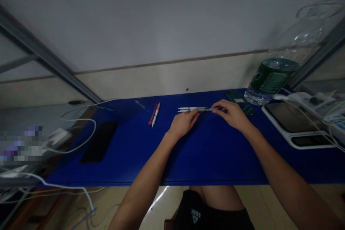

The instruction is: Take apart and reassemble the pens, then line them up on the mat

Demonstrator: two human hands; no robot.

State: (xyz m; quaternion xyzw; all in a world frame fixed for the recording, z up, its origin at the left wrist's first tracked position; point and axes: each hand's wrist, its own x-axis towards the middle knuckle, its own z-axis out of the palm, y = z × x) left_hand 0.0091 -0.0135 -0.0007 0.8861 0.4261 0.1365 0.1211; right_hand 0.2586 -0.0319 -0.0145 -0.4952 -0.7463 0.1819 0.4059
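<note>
"Head view, from left to right: what do we find on the table (215,158)?"

"Near its left edge we see a black slab (99,142); then a red pen (153,114) and a white pen (156,114), side by side, nearer the far edge."

"And our hands?"

"Next, our left hand (183,124) has its fingers close together at the pale pens (185,108), near the middle of the far edge; whether it grips, we cannot tell. Our right hand (229,112) pinches their grey right end."

"Which step is this?"

"We judge it is adjusting these pens with fingertips. The next move calls for a light, steady pinch, because pens may roll."
</note>
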